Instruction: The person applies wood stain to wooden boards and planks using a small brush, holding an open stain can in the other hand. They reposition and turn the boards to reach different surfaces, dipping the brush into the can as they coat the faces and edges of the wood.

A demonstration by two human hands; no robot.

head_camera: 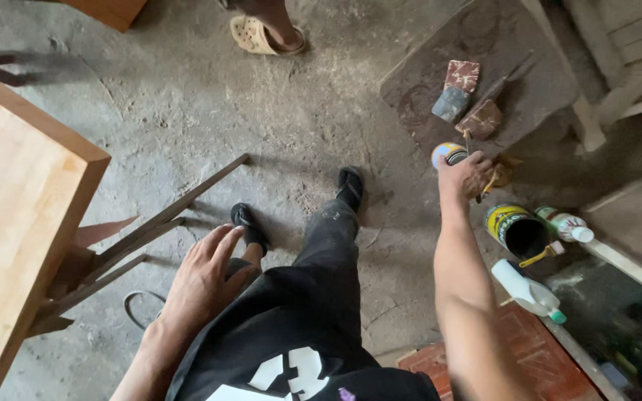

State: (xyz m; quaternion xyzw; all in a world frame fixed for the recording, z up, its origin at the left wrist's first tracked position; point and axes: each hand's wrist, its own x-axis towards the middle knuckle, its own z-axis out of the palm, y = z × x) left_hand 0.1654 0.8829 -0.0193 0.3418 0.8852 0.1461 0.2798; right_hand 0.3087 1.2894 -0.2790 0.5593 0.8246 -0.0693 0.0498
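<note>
While left hand point(206, 271) rests open on thigh, right hand point(466, 177) fingers grasp brush point(468, 141) over small can point(449, 154); open tin point(516, 229) at 4 o'clock.

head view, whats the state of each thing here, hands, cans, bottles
right hand: closed on a thin tool, at a small tin
small tin: upright, partly hidden
left hand: open, resting on thigh
large can: lid off, tipped over
white bottle: lying down, capped
</note>
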